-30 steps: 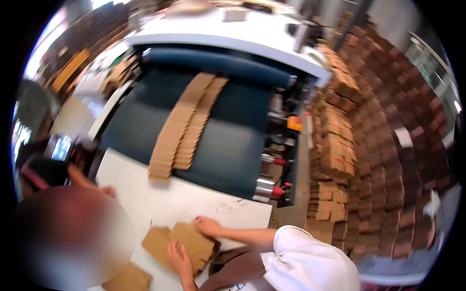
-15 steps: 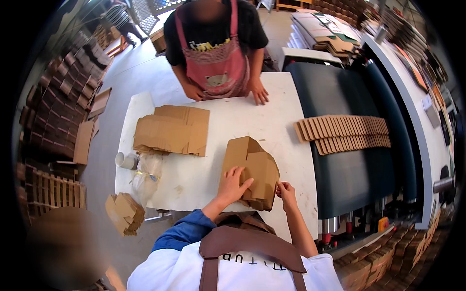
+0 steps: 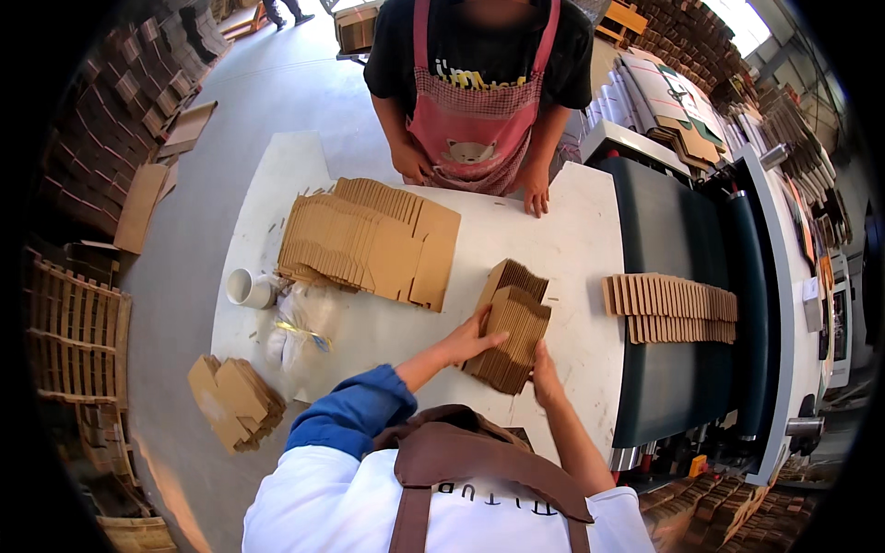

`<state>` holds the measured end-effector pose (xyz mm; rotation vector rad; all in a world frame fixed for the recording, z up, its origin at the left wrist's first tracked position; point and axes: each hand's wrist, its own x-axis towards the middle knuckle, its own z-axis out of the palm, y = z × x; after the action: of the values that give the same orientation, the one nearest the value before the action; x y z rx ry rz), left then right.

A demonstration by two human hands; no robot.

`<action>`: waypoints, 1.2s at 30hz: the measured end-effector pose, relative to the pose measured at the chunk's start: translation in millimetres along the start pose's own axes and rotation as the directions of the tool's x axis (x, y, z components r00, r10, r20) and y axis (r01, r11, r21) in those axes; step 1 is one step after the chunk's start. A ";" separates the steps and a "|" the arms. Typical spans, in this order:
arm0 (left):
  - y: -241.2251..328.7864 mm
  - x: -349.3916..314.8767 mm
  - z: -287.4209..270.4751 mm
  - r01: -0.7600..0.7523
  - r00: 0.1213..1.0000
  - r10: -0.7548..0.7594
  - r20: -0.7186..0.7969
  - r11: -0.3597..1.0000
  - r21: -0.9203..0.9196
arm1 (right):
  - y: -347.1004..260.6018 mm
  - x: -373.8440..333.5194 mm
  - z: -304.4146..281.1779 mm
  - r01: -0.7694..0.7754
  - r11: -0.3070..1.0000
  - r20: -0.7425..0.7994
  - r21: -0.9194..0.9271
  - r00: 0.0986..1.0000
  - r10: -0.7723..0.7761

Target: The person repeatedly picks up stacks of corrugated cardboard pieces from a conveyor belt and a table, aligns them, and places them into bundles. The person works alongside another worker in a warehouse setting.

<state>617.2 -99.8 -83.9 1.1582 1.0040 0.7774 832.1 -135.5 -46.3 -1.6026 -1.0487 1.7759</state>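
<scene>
A stack of brown flat cardboard box blanks (image 3: pixel 510 323) stands near the table's front edge, its many layered edges facing up. My left hand (image 3: pixel 470 339) grips its left side, with the thumb lying over the top edges. My right hand (image 3: pixel 546 376) is closed against the lower right side of the same stack; some of its fingertips are hidden. To the left on the white table (image 3: pixel 581 249) lies a larger fanned pile of cardboard blanks (image 3: pixel 369 241), which neither hand touches.
A co-worker in a pink apron (image 3: pixel 475 129) stands across the table, one hand on it. Right, a dark conveyor belt (image 3: pixel 664 387) carries a row of overlapping blanks (image 3: pixel 673 309). A white cup (image 3: pixel 249 288), plastic bag (image 3: pixel 304 323) and another cardboard bundle (image 3: pixel 235 401) are left.
The stack between my hands has gone from showing broad flat faces to showing its layered edges. My left hand has shifted from its top face to its left side. The view has also shifted.
</scene>
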 end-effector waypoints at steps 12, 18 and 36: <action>45.9 52.2 -131.4 0.035 0.988 -0.090 -0.122 0.919 -0.393 | -112.6 137.1 76.3 0.000 0.965 0.003 -0.261 1.000 0.001; 37.1 11.3 -209.8 0.123 0.851 -0.177 -0.494 0.983 -0.139 | -120.3 171.1 141.7 0.057 0.771 -0.014 -0.634 0.996 -0.086; 65.5 -48.9 -113.3 -0.242 0.674 0.672 -0.307 0.593 0.768 | -55.0 137.7 133.3 0.261 0.767 -0.029 -0.586 0.939 -0.342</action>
<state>494.1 -86.5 -19.1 1.9711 1.5942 1.3248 672.8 -20.6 -80.5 -1.7227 -1.7867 1.1658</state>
